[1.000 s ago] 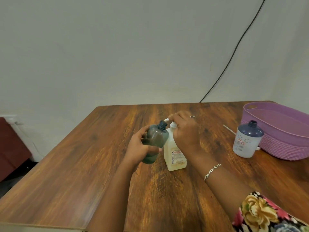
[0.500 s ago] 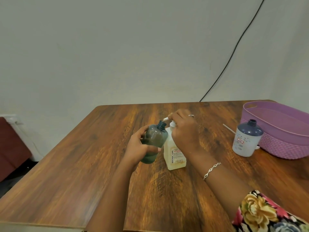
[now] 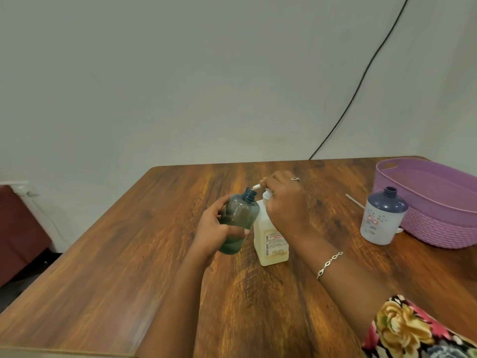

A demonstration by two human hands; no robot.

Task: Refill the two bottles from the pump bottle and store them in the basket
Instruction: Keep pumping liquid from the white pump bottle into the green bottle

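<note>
Head view unchanged: left hand (image 3: 214,229) fingers clamp the tinted bottle (image 3: 241,213) (tilted), right hand (image 3: 284,205) fingers grip the pump bottle (image 3: 271,245).

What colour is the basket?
Purple, with a woven-textured lower wall; the basket shows best in the head view.

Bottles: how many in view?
3. A teal bottle held tilted in the left hand; pump bottle standing on the table, right hand gripping its pump head; blue-topped white bottle, uncapped, beside the purple basket. The basket's inside is partly hidden.
</note>
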